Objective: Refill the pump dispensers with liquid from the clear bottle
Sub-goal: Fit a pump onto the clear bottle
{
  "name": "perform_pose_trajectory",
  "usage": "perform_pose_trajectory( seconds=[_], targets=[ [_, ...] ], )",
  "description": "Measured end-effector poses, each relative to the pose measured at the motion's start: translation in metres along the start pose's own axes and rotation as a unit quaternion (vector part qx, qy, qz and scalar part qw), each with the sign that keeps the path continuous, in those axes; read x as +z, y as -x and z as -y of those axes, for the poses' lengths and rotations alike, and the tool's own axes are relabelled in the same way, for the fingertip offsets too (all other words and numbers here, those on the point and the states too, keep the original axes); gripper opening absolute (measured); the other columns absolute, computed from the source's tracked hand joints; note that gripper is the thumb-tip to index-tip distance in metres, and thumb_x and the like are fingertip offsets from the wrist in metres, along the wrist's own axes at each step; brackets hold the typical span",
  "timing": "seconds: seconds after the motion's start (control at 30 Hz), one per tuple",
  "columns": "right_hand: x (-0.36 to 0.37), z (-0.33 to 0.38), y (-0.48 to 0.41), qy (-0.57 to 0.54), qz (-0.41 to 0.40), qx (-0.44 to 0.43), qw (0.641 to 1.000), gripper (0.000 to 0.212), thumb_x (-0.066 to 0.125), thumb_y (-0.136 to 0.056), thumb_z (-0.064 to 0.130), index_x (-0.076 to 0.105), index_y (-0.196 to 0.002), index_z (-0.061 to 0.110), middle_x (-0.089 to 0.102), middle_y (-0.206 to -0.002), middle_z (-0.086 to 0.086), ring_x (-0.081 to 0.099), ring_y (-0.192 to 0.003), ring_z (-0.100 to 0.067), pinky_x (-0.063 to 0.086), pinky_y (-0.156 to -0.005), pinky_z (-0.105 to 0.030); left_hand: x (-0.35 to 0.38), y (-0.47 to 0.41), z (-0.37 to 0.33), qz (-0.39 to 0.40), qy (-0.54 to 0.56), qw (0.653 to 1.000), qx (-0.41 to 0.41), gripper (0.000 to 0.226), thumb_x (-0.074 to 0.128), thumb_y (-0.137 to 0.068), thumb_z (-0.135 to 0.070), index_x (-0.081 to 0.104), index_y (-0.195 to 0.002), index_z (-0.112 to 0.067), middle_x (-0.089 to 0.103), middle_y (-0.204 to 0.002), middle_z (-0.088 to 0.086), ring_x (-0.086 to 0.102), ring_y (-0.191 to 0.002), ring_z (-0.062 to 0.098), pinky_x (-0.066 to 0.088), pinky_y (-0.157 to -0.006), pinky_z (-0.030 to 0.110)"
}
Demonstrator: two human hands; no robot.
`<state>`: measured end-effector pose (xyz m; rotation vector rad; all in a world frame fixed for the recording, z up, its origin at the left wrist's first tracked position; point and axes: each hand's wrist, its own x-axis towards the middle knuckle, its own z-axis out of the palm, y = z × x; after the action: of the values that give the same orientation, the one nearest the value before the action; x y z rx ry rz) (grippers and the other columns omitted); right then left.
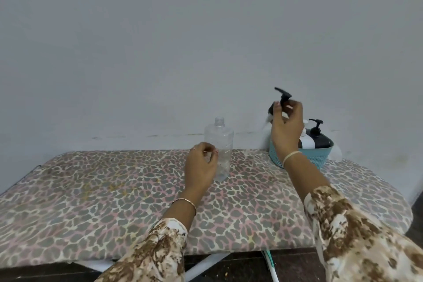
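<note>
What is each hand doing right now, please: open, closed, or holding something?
Left hand: fingers curled beside the clear bottle; whether it holds anything cannot be told.
Right hand: pinches a black pump head above the teal basket.

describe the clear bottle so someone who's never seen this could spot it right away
On the leopard-print board, look near the middle of its far edge, left of the teal basket. The clear bottle stands upright there, just beyond the left hand. Unlike the pump dispensers in the basket, it is see-through, capless and pumpless.
</note>
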<state>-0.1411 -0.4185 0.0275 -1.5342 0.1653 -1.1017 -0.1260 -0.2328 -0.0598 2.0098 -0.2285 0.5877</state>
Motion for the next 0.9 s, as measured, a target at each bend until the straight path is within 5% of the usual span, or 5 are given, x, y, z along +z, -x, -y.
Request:
perform_pose_trajectory(
  seconds=[0.13,0.4,0.53,0.9],
  targets=[
    [0.017,0.041,-0.033,-0.046,-0.013,-0.051,0.998,0.019,0.056,-0.094,0.037,0.049,-0.1,0.02,0.067,-0.1,-0.004,0.068,-0.065,-0.012,0.058,-0.071,-0.047,0.002,-0.024,-0.008,-0.017,-0.015,1.0,-0.002,0.052,0.07,-0.084,-0.043,0.051,-0.127,-0.021,0.051,-0.127,0.001,0.047,-0.12,0.02,0.047,-0.096,0.037],
    [0.049,0.092,-0.072,-0.116,-0.019,-0.064,0.991,0.015,0.06,-0.094,0.031,0.047,-0.086,0.026,0.065,-0.083,0.001,0.067,-0.058,-0.016,0.059,-0.07,-0.043,0.012,-0.061,-0.025,0.061,-0.083,0.995,-0.004,0.102,0.073,-0.072,-0.062,0.025,-0.149,-0.017,0.028,-0.155,0.004,0.025,-0.143,0.025,0.033,-0.11,0.042],
    [0.061,0.09,-0.073,-0.129,-0.004,-0.052,0.99,0.015,0.059,-0.094,0.029,0.048,-0.09,0.021,0.062,-0.08,0.004,0.065,-0.056,-0.014,0.059,-0.071,-0.043,0.019,-0.067,-0.019,0.083,-0.154,0.985,0.014,0.1,0.069,-0.076,-0.063,0.023,-0.15,-0.014,0.026,-0.156,0.005,0.021,-0.144,0.025,0.032,-0.112,0.045],
    [0.082,0.059,-0.055,-0.088,0.088,-0.042,0.991,0.016,0.058,-0.095,0.028,0.05,-0.098,0.014,0.064,-0.087,0.001,0.069,-0.066,-0.022,0.059,-0.071,-0.043,0.024,-0.062,-0.008,0.078,-0.119,0.99,0.021,0.083,0.073,-0.073,-0.057,0.041,-0.141,-0.02,0.041,-0.146,-0.005,0.046,-0.129,0.017,0.045,-0.098,0.036]
  ],
)
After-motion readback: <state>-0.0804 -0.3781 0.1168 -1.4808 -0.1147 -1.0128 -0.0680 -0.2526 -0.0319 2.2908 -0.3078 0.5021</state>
